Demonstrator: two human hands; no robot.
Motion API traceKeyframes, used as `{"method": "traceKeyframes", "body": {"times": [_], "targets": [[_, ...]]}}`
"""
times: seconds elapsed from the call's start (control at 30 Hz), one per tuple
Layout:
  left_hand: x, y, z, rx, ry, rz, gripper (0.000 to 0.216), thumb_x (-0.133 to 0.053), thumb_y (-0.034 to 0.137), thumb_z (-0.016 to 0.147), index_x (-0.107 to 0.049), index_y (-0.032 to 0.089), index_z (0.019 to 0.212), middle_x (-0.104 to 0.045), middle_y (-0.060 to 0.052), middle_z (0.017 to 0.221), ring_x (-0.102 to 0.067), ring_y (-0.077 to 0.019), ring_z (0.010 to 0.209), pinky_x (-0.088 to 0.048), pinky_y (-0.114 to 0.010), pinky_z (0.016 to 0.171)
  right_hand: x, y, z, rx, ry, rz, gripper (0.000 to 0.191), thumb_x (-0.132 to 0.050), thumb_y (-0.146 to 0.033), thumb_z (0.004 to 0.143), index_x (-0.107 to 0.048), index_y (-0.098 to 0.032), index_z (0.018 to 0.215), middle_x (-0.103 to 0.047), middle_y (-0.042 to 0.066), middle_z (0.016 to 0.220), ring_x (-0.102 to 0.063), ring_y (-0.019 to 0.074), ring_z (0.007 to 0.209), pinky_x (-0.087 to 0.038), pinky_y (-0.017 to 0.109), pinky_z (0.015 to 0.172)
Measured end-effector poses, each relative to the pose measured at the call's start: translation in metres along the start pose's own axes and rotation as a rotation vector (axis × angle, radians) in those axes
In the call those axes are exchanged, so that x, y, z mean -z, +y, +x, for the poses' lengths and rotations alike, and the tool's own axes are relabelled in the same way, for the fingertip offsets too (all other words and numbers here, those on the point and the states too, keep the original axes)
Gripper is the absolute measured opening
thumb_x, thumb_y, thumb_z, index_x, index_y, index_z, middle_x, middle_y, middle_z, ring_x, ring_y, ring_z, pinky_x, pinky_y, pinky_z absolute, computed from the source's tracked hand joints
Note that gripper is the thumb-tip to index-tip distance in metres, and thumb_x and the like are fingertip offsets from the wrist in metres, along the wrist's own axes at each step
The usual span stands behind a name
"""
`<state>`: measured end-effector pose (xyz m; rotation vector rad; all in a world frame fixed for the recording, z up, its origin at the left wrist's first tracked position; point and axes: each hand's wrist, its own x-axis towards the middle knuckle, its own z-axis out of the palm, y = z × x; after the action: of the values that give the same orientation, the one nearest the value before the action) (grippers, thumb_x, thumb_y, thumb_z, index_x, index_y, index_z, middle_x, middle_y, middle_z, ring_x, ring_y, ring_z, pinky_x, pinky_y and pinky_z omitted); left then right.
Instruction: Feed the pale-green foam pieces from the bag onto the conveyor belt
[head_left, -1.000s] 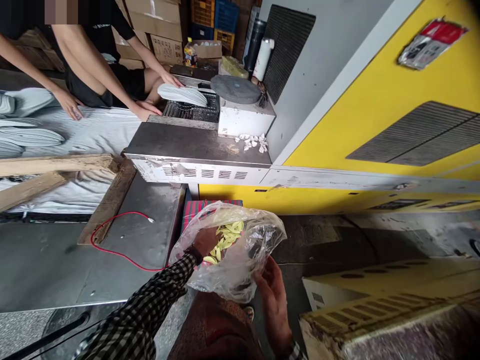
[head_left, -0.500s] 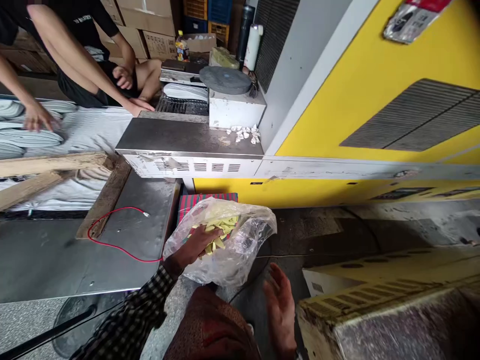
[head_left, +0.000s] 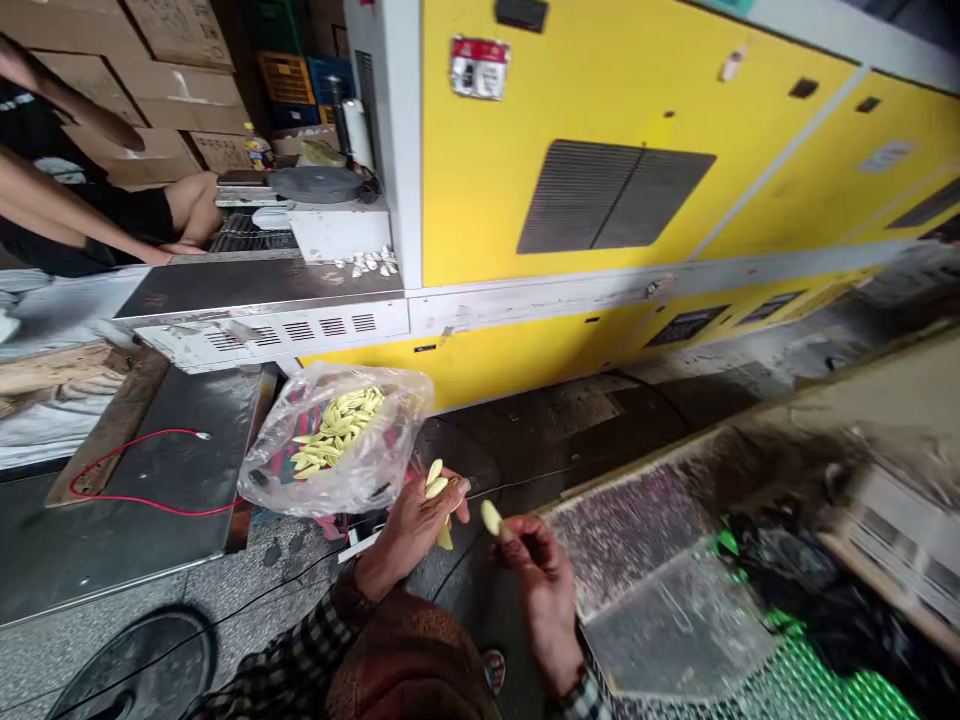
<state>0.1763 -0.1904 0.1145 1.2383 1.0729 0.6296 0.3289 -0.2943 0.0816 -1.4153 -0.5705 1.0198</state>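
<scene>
A clear plastic bag (head_left: 364, 480) lies in front of me, holding many flat yellow oval pieces (head_left: 334, 430). My left hand (head_left: 409, 535) is just right of the bag, outside it, with several of the same pieces (head_left: 436, 487) held in its fingers. My right hand (head_left: 544, 590) is farther right, pinching one yellow piece (head_left: 491, 517) between finger and thumb. The two hands are close together but apart. The bag's plastic blurs what lies beneath it.
A steel table (head_left: 135, 530) with a red wire (head_left: 142, 500) on it lies left of the bag. Behind stand a yellow machine panel (head_left: 570, 190) and a steel counter (head_left: 255, 285) with white scraps (head_left: 367, 263). A co-worker's arm (head_left: 67, 195) reaches in at far left.
My left hand has come out of the bag with pieces in it. My right hand now pinches a piece. The view has swung so the yellow panel faces me.
</scene>
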Motion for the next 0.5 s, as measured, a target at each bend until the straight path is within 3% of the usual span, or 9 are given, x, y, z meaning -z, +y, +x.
{"method": "traceKeyframes", "body": {"times": [0.17,0.27,0.37,0.5], "targets": [[-0.094,-0.021,-0.044,0.144,-0.249,0.068,0.048,-0.057,0.065,0.089,-0.056,0.019,0.102,-0.065,0.000,0.072,-0.041,-0.0076,0.044,-0.029,-0.019,0.039,0.211,0.041,-0.059,-0.080,0.487,-0.097,0.050,-0.083,-0.061,0.065,-0.068,-0.018,0.085,-0.066,0.001,0.068,-0.059,0.0181,0.062,-0.052,0.032,0.061],[-0.144,-0.035,-0.066,0.251,-0.388,0.187,0.051,-0.057,0.068,0.087,-0.057,0.019,0.101,-0.064,0.000,0.069,-0.040,-0.0083,0.044,-0.028,-0.019,0.039,0.304,0.058,-0.108,-0.157,0.625,-0.253,0.053,-0.076,-0.066,0.068,-0.069,-0.017,0.087,-0.067,0.002,0.069,-0.060,0.0199,0.063,-0.049,0.032,0.057],[-0.188,-0.043,-0.079,0.295,-0.569,0.288,0.051,-0.055,0.069,0.087,-0.059,0.020,0.096,-0.064,0.000,0.069,-0.042,-0.0094,0.046,-0.030,-0.020,0.041,0.357,0.069,-0.139,-0.239,0.656,-0.461,0.051,-0.065,-0.066,0.076,-0.069,-0.017,0.089,-0.068,0.004,0.071,-0.059,0.0204,0.062,-0.043,0.030,0.055],[-0.236,-0.039,-0.090,0.231,-0.796,0.407,0.046,-0.053,0.064,0.090,-0.063,0.019,0.088,-0.067,-0.002,0.071,-0.053,-0.0123,0.055,-0.039,-0.022,0.051,0.377,0.070,-0.150,-0.239,0.715,-0.810,0.045,-0.052,-0.061,0.084,-0.070,-0.020,0.090,-0.067,0.004,0.074,-0.056,0.0199,0.063,-0.036,0.029,0.056]]}}
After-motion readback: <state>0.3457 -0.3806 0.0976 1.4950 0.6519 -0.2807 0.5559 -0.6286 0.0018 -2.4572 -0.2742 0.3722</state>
